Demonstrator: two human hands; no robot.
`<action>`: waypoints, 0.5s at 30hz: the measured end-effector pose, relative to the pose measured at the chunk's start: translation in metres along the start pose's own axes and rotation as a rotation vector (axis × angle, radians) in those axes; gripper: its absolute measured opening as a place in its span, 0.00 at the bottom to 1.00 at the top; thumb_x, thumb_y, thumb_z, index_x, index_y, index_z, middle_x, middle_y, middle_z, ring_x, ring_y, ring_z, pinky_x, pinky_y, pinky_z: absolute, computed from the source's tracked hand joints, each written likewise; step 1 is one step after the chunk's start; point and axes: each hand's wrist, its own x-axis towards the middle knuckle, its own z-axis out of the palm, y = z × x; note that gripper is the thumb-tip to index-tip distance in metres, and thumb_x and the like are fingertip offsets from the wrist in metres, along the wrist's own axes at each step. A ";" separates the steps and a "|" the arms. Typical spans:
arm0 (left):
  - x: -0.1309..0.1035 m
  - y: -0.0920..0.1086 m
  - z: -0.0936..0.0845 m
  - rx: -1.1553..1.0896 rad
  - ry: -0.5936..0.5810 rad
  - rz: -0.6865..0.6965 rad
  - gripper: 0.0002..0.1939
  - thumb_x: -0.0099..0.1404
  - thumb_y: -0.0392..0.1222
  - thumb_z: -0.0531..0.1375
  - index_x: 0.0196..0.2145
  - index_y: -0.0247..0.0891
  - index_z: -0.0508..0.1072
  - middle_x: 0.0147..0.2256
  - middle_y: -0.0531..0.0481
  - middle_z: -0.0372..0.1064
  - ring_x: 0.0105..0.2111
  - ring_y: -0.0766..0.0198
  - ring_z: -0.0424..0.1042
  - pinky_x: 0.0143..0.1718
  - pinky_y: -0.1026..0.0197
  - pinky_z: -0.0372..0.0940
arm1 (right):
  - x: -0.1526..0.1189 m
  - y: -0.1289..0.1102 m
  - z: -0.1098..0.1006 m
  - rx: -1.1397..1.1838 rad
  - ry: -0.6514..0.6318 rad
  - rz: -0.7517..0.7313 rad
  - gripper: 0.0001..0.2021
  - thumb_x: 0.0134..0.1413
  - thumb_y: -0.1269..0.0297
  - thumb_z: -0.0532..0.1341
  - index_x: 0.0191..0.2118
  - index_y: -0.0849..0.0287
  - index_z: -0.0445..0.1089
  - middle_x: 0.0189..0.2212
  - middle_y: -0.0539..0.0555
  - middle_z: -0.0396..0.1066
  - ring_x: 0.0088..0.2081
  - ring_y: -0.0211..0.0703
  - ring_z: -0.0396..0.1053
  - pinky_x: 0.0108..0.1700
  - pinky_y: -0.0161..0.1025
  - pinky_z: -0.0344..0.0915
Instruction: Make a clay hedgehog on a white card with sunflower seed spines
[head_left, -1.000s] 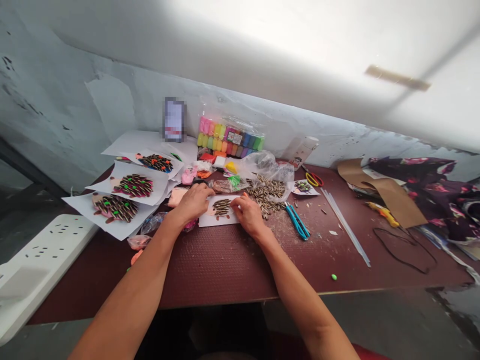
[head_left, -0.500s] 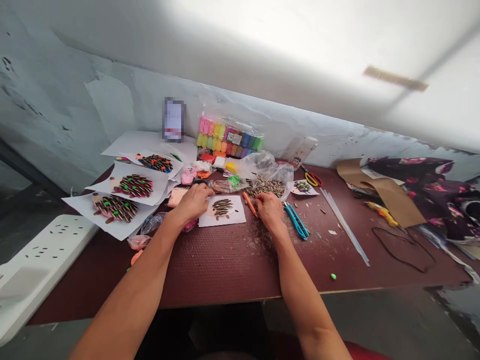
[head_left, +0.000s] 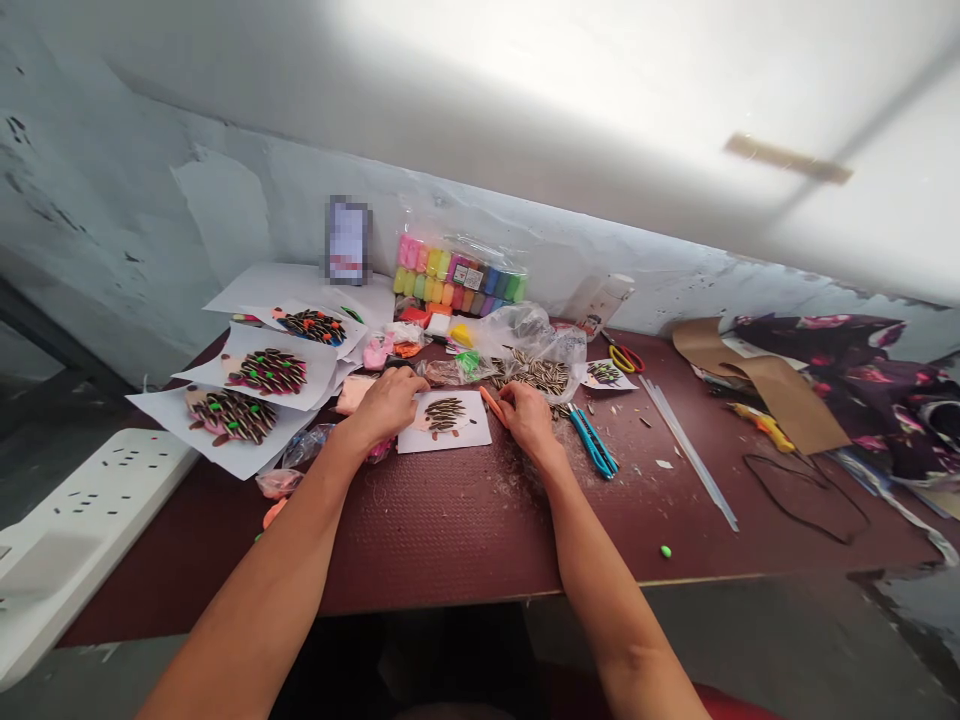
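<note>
My left hand point(head_left: 386, 403) presses bent fingers against the left edge of a small white card point(head_left: 478, 434). The card lies flat and bears a hedgehog figure point(head_left: 445, 414) with a pale body and spines of striped sunflower seeds. Just right of the card, my right hand point(head_left: 527, 415) has its fingers closed around an orange pen-shaped stick point(head_left: 492, 405), whose upper end sticks out. Whether a seed is also in those fingers is hidden. Beyond this hand, a pile of sunflower seeds point(head_left: 544, 374) spills from a clear plastic bag point(head_left: 525, 325).
Finished seed hedgehogs on paper point(head_left: 266, 372) lie left, beside a white power strip point(head_left: 112, 490). Coloured clay packs point(head_left: 457, 275) lean on the wall. Right are a blue cutter point(head_left: 592, 442), scissors point(head_left: 624, 358), clear glue sticks point(head_left: 690, 455) and a yellow glue gun point(head_left: 766, 425).
My right hand has moved slightly left from the seed pile to the orange stick, which has shifted a little left with it. My left hand and the card have stayed put.
</note>
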 end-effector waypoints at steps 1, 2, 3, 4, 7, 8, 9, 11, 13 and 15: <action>0.000 0.000 0.000 0.001 -0.002 -0.002 0.21 0.60 0.30 0.52 0.46 0.39 0.77 0.44 0.43 0.71 0.45 0.54 0.66 0.50 0.53 0.63 | -0.001 -0.001 -0.001 0.011 -0.001 0.002 0.06 0.56 0.68 0.60 0.36 0.58 0.75 0.33 0.54 0.75 0.36 0.42 0.69 0.37 0.34 0.59; 0.000 0.001 -0.001 0.002 -0.003 -0.005 0.21 0.60 0.30 0.52 0.46 0.38 0.77 0.44 0.43 0.71 0.46 0.54 0.66 0.50 0.53 0.62 | -0.002 -0.003 -0.002 0.024 0.001 0.003 0.05 0.56 0.68 0.60 0.35 0.58 0.74 0.33 0.54 0.75 0.35 0.42 0.69 0.37 0.34 0.59; 0.000 0.001 -0.001 0.003 -0.001 -0.008 0.21 0.60 0.30 0.52 0.46 0.38 0.77 0.44 0.43 0.71 0.46 0.54 0.66 0.50 0.53 0.62 | -0.003 -0.004 -0.004 0.040 0.011 0.004 0.05 0.56 0.68 0.59 0.35 0.58 0.73 0.33 0.54 0.75 0.35 0.42 0.69 0.37 0.34 0.59; 0.000 0.001 -0.001 0.003 0.001 -0.011 0.21 0.60 0.30 0.52 0.46 0.38 0.77 0.44 0.43 0.71 0.46 0.54 0.67 0.50 0.53 0.62 | -0.004 -0.006 -0.005 0.061 0.032 0.004 0.05 0.57 0.68 0.59 0.36 0.58 0.73 0.32 0.54 0.75 0.35 0.42 0.69 0.37 0.34 0.59; 0.000 0.000 0.000 0.002 0.000 -0.014 0.20 0.59 0.30 0.53 0.46 0.39 0.77 0.44 0.43 0.71 0.45 0.54 0.67 0.50 0.53 0.62 | -0.006 -0.009 -0.011 0.176 0.136 -0.028 0.08 0.59 0.68 0.56 0.40 0.59 0.72 0.34 0.55 0.75 0.36 0.43 0.69 0.40 0.36 0.62; 0.001 0.000 0.000 0.002 -0.004 -0.015 0.20 0.59 0.30 0.53 0.46 0.39 0.77 0.44 0.43 0.71 0.45 0.54 0.67 0.51 0.54 0.62 | -0.007 -0.011 -0.012 0.226 0.158 -0.056 0.10 0.59 0.68 0.55 0.41 0.59 0.72 0.35 0.55 0.75 0.37 0.43 0.70 0.41 0.37 0.62; 0.001 -0.001 0.001 0.002 -0.008 -0.014 0.20 0.59 0.30 0.53 0.46 0.40 0.77 0.44 0.43 0.71 0.46 0.54 0.67 0.51 0.54 0.62 | -0.007 -0.013 -0.013 0.273 0.161 -0.090 0.11 0.60 0.68 0.54 0.42 0.59 0.73 0.36 0.56 0.75 0.38 0.43 0.70 0.42 0.37 0.63; 0.001 -0.001 0.001 0.000 -0.012 -0.016 0.20 0.60 0.31 0.53 0.46 0.40 0.77 0.44 0.44 0.71 0.46 0.54 0.67 0.51 0.54 0.62 | -0.010 -0.017 -0.013 0.349 0.115 -0.157 0.12 0.60 0.68 0.54 0.41 0.58 0.76 0.38 0.56 0.76 0.39 0.43 0.71 0.43 0.37 0.64; 0.001 -0.002 0.001 -0.004 -0.010 -0.019 0.20 0.59 0.31 0.54 0.46 0.40 0.77 0.44 0.44 0.71 0.46 0.53 0.66 0.51 0.53 0.62 | -0.013 -0.022 -0.011 0.407 0.048 -0.175 0.12 0.59 0.67 0.56 0.41 0.56 0.77 0.38 0.55 0.77 0.39 0.42 0.72 0.43 0.36 0.65; 0.000 -0.002 0.001 -0.011 -0.010 -0.019 0.20 0.60 0.31 0.53 0.46 0.40 0.77 0.44 0.44 0.71 0.46 0.53 0.66 0.51 0.53 0.62 | -0.016 -0.026 -0.007 0.444 0.013 -0.145 0.10 0.57 0.68 0.59 0.39 0.55 0.78 0.37 0.53 0.78 0.38 0.42 0.73 0.42 0.36 0.66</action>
